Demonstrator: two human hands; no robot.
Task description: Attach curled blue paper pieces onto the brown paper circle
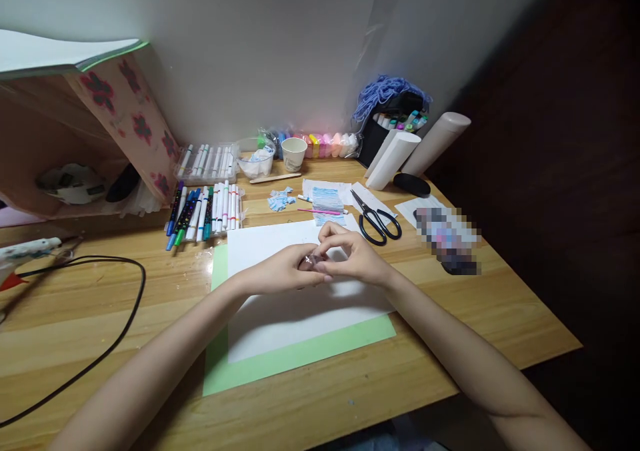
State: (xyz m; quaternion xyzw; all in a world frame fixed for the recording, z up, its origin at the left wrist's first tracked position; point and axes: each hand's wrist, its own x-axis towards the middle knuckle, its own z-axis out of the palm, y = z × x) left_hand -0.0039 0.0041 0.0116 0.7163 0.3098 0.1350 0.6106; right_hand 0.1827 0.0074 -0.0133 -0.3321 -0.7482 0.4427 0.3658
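Both hands meet above a white sheet of paper (280,331), which lies on a larger green sheet (300,354). My left hand (280,268) is closed around a small, shiny, see-through plastic piece (309,262) with a brownish tint. Fingers of my right hand (353,254) pinch the same piece from the right. Most of it is hidden by the fingers, so its exact kind cannot be made out. Just beyond the hands lie a blue-and-white striped paper piece (327,199), a thin pink stick (320,210) and black-handled scissors (375,218).
Markers (203,214) lie at the left, near a flowered box (143,128). A paper cup (294,154) and a clear bowl (256,160) stand at the back. White rolls (393,161) stand at the right. A black cable (143,284) loops from a glue gun (30,251).
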